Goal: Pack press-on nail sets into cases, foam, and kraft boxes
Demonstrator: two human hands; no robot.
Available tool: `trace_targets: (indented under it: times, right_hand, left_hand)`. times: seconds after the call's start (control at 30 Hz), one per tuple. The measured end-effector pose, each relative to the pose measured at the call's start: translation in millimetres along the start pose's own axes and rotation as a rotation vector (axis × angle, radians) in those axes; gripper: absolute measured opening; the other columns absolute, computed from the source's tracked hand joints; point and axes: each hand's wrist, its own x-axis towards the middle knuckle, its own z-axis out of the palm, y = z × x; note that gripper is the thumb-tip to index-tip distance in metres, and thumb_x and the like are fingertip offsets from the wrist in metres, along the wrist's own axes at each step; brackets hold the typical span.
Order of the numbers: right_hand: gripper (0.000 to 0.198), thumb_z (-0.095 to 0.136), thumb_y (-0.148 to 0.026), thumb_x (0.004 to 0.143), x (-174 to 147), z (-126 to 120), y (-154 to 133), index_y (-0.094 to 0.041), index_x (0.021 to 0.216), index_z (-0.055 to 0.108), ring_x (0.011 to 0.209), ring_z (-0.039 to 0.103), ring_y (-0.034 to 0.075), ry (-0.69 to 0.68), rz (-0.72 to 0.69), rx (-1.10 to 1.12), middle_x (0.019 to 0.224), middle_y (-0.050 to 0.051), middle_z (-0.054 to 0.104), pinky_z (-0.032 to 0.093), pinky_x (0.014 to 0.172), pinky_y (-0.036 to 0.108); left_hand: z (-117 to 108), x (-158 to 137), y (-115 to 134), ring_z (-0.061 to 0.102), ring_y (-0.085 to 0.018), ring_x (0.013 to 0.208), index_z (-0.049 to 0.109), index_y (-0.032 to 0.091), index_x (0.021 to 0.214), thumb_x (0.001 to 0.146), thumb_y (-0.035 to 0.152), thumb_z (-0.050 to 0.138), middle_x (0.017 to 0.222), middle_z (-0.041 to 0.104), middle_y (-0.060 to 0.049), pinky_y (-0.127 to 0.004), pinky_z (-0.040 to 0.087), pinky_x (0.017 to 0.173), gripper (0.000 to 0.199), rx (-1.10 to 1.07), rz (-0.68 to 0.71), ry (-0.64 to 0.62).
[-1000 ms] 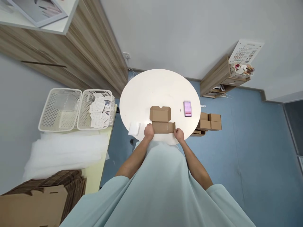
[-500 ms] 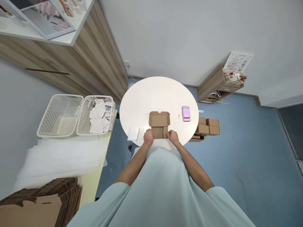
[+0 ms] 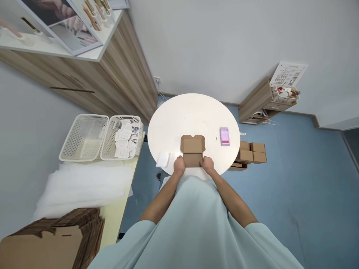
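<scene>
A brown cardboard box [image 3: 193, 160] lies at the near edge of the round white table [image 3: 193, 112], its lid [image 3: 193, 145] folded back and away from me. My left hand [image 3: 179, 164] is closed on the box's left side wall. On the right side wall, my right hand [image 3: 207, 163] grips with its fingers curled over the cardboard. The inside of the box shows only bare brown board. Left of my left hand lies a folded white sheet [image 3: 163, 159]. A pink-purple packet [image 3: 224, 136], its print blurred, rests toward the table's right edge.
On a side table to the left are two white plastic baskets [image 3: 84, 137], one with cards [image 3: 123, 138], plus white foam sheets [image 3: 86, 183] and stacked flat cardboard [image 3: 56, 243]. Small brown boxes [image 3: 249, 153] stand right of the round table. A wooden cabinet [image 3: 134, 67] rises behind left.
The flap at the box's right side, which stood inward over the base, is now folded into the wall under my right hand. The whole view has shifted slightly.
</scene>
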Motion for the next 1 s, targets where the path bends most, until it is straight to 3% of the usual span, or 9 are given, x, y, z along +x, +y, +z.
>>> trace_targets:
  times: [0.13, 0.23, 0.33, 0.47, 0.7, 0.83, 1.0]
  right_hand:
    - [0.039, 0.052, -0.041, 0.108, -5, -2, 12, -0.013, 0.116, 0.078, 0.111, 0.075, 0.033, -0.010, 0.005, 0.034, 0.117, 0.022, 0.079, 0.055, 0.086, 0.035]
    - [0.044, 0.051, -0.050, 0.110, -12, -2, 26, -0.016, 0.110, 0.079, 0.107, 0.076, 0.032, 0.041, 0.021, 0.115, 0.111, 0.019, 0.081, 0.052, 0.083, 0.035]
    - [0.038, 0.054, -0.046, 0.110, -22, -2, 40, -0.018, 0.103, 0.079, 0.102, 0.076, 0.029, 0.085, 0.034, 0.225, 0.106, 0.015, 0.082, 0.049, 0.079, 0.032]
    - [0.033, 0.058, -0.041, 0.109, -34, -2, 50, -0.019, 0.096, 0.078, 0.093, 0.075, 0.024, 0.077, 0.037, 0.333, 0.098, 0.010, 0.082, 0.045, 0.073, 0.028]
    - [0.029, 0.060, -0.039, 0.107, -40, -5, 47, -0.021, 0.092, 0.077, 0.088, 0.074, 0.021, 0.117, 0.019, 0.429, 0.092, 0.007, 0.081, 0.042, 0.069, 0.027]
    - [0.028, 0.061, -0.038, 0.107, -45, -10, 39, -0.021, 0.092, 0.077, 0.088, 0.075, 0.022, 0.129, -0.006, 0.449, 0.094, 0.007, 0.082, 0.043, 0.070, 0.027]
    - [0.027, 0.062, -0.036, 0.105, -47, -17, 29, -0.021, 0.089, 0.077, 0.088, 0.075, 0.022, 0.131, -0.064, 0.474, 0.092, 0.007, 0.082, 0.045, 0.072, 0.027]
  left_hand:
    - [-6, -2, -18, 0.071, -0.030, 0.114, 0.064, 0.019, 0.117, 0.106, 0.036, 0.058, 0.121, 0.072, -0.015, -0.035, 0.052, 0.091, 0.021, -0.016, 0.011, 0.036]
    - [-18, 2, -53, 0.070, -0.027, 0.115, 0.061, 0.021, 0.125, 0.107, 0.041, 0.056, 0.128, 0.069, -0.013, -0.035, 0.053, 0.093, 0.027, -0.093, -0.026, 0.206]
    - [-32, 11, -95, 0.064, -0.031, 0.128, 0.058, 0.018, 0.131, 0.099, 0.036, 0.066, 0.136, 0.065, -0.017, -0.037, 0.051, 0.102, 0.038, -0.091, -0.142, 0.381]
    - [-42, 22, -128, 0.067, -0.034, 0.125, 0.060, 0.015, 0.127, 0.091, 0.038, 0.077, 0.128, 0.070, -0.018, -0.039, 0.051, 0.105, 0.046, -0.088, -0.175, 0.301]
    - [-41, 25, -119, 0.068, -0.038, 0.125, 0.058, 0.016, 0.122, 0.083, 0.038, 0.087, 0.127, 0.070, -0.021, -0.043, 0.052, 0.102, 0.054, -0.096, -0.229, 0.300]
    - [-47, 20, -112, 0.071, -0.035, 0.116, 0.056, 0.017, 0.120, 0.083, 0.033, 0.087, 0.133, 0.065, -0.022, -0.041, 0.054, 0.095, 0.051, -0.123, -0.205, 0.316]
    - [-58, 17, -106, 0.072, -0.031, 0.109, 0.055, 0.023, 0.099, 0.082, 0.027, 0.084, 0.107, 0.072, -0.010, -0.039, 0.053, 0.093, 0.034, -0.197, -0.147, 0.222]
